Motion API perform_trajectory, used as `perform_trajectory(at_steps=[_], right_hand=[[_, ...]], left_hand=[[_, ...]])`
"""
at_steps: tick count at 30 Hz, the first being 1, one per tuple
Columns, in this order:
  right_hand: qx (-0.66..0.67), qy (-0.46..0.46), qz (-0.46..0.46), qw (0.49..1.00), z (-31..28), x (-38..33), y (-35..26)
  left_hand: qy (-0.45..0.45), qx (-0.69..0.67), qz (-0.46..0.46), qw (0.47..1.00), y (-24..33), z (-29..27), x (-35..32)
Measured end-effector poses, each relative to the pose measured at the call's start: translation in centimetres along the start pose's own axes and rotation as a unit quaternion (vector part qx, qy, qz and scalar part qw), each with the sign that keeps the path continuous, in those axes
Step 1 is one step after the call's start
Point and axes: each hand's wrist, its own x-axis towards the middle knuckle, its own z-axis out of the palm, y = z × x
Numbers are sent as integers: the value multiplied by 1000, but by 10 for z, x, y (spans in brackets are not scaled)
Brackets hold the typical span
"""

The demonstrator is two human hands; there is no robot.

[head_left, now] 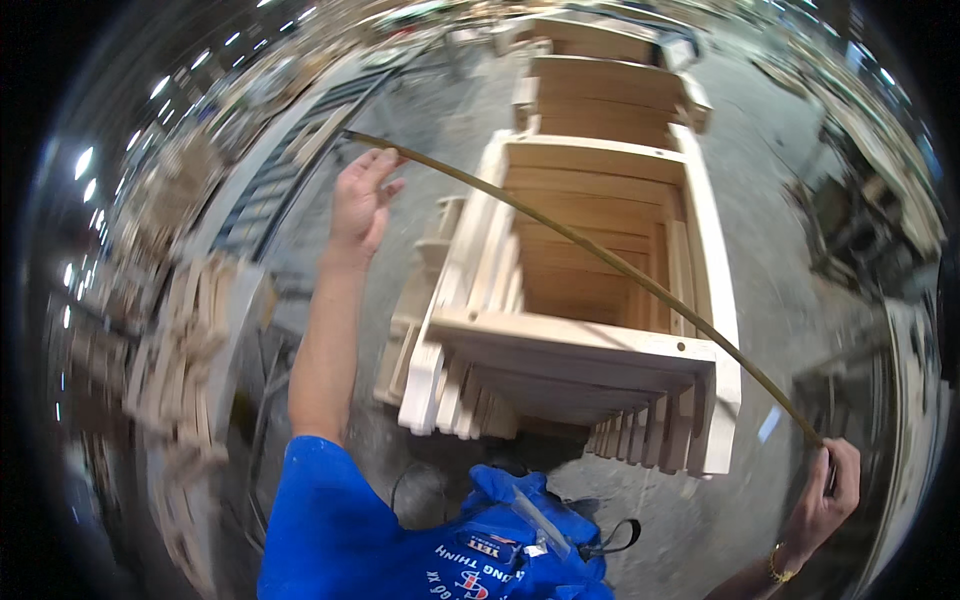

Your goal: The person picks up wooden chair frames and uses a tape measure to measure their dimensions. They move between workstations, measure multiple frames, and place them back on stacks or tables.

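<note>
A long, thin yellow-brown strip (595, 247) runs diagonally above a stack of pale wooden frames (560, 330), from the far left down to the near right. I cannot make out whether it is a tape or a stick. My left hand (363, 195), arm stretched forward, pinches it near its far end, and a short piece sticks out beyond the fingers. At the lower right my right hand (835, 480) is closed around the other end, whose tip is hidden in the fingers. The nested frames have slatted sides and small round dark holes in their top rails.
More stacked wooden frames (605, 95) stand in a row behind. To the left are wooden parts (185, 350) on a bench and a blue-grey slatted rack (300, 150). Dark equipment (850, 215) stands at the right. A small pale piece (769, 424) lies on the concrete floor (780, 270).
</note>
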Motion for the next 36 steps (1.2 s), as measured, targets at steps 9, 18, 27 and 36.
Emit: perform_trajectory(at_steps=[9, 18, 27, 36], right_hand=[[72, -206, -130, 967, 6, 119, 137], [128, -250, -235, 930, 73, 244, 142], [132, -265, -358, 886, 183, 346, 116], [242, -296, -380, 842, 265, 403, 80]], left_hand=[[179, 60, -22, 982, 2, 54, -171], [366, 58, 20, 928, -17, 102, -185], [474, 19, 69, 878, -26, 122, -178], [559, 62, 76, 823, -34, 125, -177]])
